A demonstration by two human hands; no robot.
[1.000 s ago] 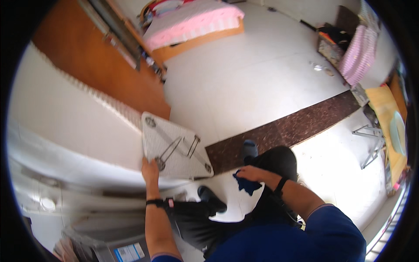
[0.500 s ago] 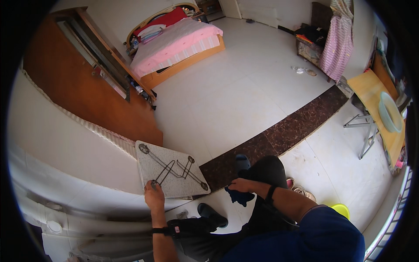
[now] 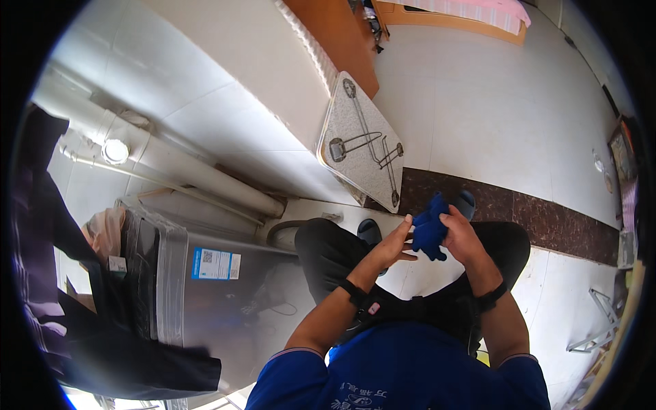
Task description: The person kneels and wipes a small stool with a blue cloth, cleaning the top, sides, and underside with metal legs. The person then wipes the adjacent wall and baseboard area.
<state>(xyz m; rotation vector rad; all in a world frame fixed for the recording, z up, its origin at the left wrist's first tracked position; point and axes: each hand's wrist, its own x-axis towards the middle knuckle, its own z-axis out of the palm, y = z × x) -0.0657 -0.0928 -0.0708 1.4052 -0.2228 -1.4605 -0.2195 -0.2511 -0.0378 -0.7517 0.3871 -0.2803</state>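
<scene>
A crumpled dark blue cloth [image 3: 430,227] hangs between my hands, above the gap between my knees. My right hand [image 3: 462,236] grips it from the right with the thumb over its upper part. On the cloth's left side is my left hand [image 3: 395,244], its fingers stretched and apart; whether the fingertips touch the cloth I cannot tell. Just ahead, a folded table [image 3: 365,137] with a speckled pale underside and folded dark metal legs leans on the end of the wall.
A large grey appliance [image 3: 225,301] with a blue-edged label stands at my left, dark clothes [image 3: 89,335] hanging beside it. White pipes [image 3: 184,167] run along the left wall. A dark marble strip [image 3: 506,208] crosses the floor ahead. Metal legs [image 3: 598,324] stand at the right.
My view has swung left and down. My left hand has let go of the folded table's leg and come over beside the blue cloth, which my right hand still holds.
</scene>
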